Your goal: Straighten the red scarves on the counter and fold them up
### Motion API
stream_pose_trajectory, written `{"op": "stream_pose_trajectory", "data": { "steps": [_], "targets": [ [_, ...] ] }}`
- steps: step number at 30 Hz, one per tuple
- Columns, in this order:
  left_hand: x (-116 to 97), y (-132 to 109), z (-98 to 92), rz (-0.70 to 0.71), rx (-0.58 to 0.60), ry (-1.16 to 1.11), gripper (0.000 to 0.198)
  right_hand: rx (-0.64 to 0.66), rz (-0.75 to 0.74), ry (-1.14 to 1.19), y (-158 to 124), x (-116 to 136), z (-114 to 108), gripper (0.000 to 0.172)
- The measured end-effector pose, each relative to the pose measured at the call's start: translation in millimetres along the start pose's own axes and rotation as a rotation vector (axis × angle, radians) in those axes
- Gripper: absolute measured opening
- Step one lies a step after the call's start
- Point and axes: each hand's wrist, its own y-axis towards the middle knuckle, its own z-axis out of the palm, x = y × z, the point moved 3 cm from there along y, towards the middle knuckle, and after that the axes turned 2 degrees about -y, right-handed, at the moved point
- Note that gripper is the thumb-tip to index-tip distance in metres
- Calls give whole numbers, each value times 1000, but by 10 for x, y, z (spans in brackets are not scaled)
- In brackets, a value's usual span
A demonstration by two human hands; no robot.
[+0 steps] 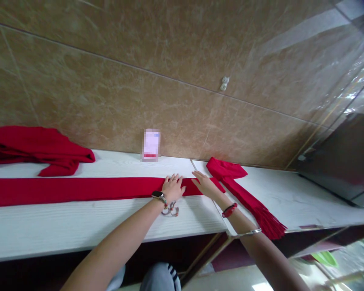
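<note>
A long red scarf [79, 190] lies spread flat along the white countertop and runs out of view at the left. My left hand [172, 188] rests on it, palm down with the fingers spread. Close by, my right hand [205, 184] lies stretched out over the scarf near its right end, fingers extended. Neither hand grips anything. Just beyond my right hand, a red fringed scarf [245, 198] lies bent, its fringe reaching the counter's front edge.
Bunched red cloth [48, 147] lies at the back left. A small card-like thing [151, 144], blurred out, stands against the brown tiled wall [115, 97]. A white hook [225, 83] is on the wall. A dark grey box-like appliance [342, 157] occupies the right end of the counter [63, 230].
</note>
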Motion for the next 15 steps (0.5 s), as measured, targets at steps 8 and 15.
{"op": "stream_pose_trajectory", "data": {
  "steps": [8, 15],
  "targets": [
    [54, -17, 24, -34, 86, -27, 67, 93, -181, -282, -339, -333, 324, 33],
    [-17, -70, -81, -18, 40, -5, 73, -44, 249, -112, -313, -957, 10, 25]
  ]
}}
